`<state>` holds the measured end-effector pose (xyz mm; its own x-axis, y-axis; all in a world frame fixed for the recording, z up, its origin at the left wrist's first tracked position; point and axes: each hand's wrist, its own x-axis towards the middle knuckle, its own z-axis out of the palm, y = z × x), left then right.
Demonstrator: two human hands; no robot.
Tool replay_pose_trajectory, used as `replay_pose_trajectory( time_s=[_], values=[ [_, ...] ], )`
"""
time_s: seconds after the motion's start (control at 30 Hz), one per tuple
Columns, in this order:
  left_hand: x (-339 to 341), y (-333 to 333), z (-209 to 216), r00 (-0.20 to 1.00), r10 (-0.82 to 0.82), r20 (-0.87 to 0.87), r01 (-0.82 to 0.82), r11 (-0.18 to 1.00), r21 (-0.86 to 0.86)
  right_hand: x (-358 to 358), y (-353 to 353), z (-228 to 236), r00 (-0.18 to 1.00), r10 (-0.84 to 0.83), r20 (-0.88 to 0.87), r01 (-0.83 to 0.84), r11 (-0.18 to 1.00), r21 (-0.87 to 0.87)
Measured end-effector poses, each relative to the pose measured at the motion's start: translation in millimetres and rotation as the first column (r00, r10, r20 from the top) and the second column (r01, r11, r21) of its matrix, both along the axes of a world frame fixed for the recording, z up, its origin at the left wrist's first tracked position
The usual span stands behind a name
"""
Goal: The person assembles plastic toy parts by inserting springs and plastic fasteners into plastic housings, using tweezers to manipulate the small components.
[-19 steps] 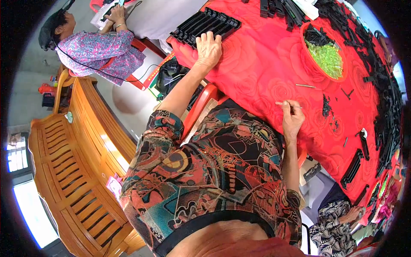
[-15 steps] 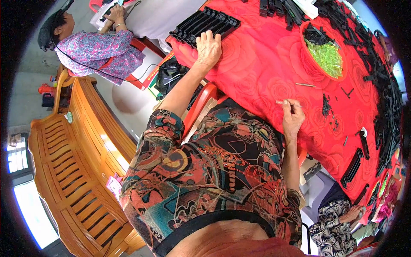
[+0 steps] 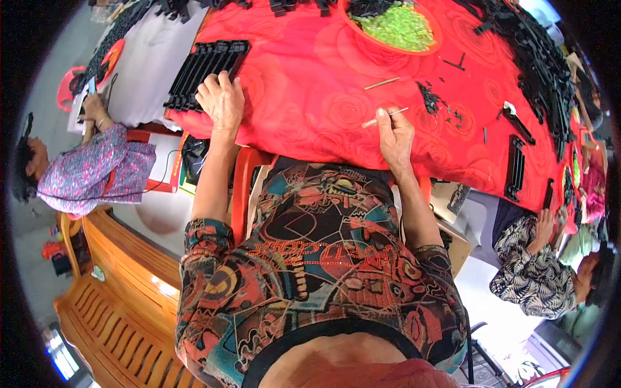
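Far left, another person in a purple floral top (image 3: pixel 97 171) sits at the white end of the worktop, hands up by some black parts, with a wooden bench (image 3: pixel 110 310) nearer the camera.

Then the left hand (image 3: pixel 221 100) lies palm down, fingers (image 3: pixel 210 87) spread loosely, resting on the near end of a black rack (image 3: pixel 204 68), a flat ribbed tray of slats at the edge of the red cloth (image 3: pixel 310 84). It isn't gripping anything, just pressing on it. The rack looks like stiff moulded plastic, light, easy to slide on the cloth; I'd grab it by a long edge, not by the thin slats.

To the right, the right hand (image 3: pixel 394 132) pinches a thin pale stick (image 3: pixel 385 118) between thumb and forefinger, other fingers curled in. The stick points off to the right, just above the cloth. It looks very light and skinny, probably snaps or slips easily, so holding it low near one end makes sense. A second stick (image 3: pixel 381 83) lies loose farther away.

Beyond that there's a red bowl (image 3: pixel 430 42) of green bits, black scraps (image 3: pixel 430 100), and a long heap of black parts (image 3: pixel 537 58) along the far right. Another person in a black-and-white top (image 3: pixel 527 268) sits at the right.
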<state>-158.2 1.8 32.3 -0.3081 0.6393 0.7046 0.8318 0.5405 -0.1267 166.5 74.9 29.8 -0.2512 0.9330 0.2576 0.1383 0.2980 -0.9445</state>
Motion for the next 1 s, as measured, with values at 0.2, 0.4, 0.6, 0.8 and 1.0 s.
replay_pose_trajectory(
  time_s=[0.2,0.4,0.6,0.8,1.0],
  values=[
    [56,18,12,0.902,-0.419,0.109,0.414,0.908,0.060,16,18,12,0.999,-0.019,-0.043,0.017,0.999,-0.036],
    [79,18,-4,0.797,-0.497,0.343,0.516,0.856,0.042,49,52,5,0.993,-0.069,0.094,0.073,0.997,-0.039],
    [81,-11,-23,0.802,-0.423,0.421,0.467,0.884,-0.001,80,77,30,0.945,-0.126,0.302,0.159,0.983,-0.088],
    [84,-25,-14,0.799,-0.450,0.398,0.463,0.884,0.070,97,105,35,0.849,-0.163,0.502,0.201,0.979,-0.020],
    [83,-46,-9,0.818,-0.473,0.326,0.449,0.881,0.151,93,106,36,0.752,-0.251,0.610,0.200,0.968,0.151]
  ],
)
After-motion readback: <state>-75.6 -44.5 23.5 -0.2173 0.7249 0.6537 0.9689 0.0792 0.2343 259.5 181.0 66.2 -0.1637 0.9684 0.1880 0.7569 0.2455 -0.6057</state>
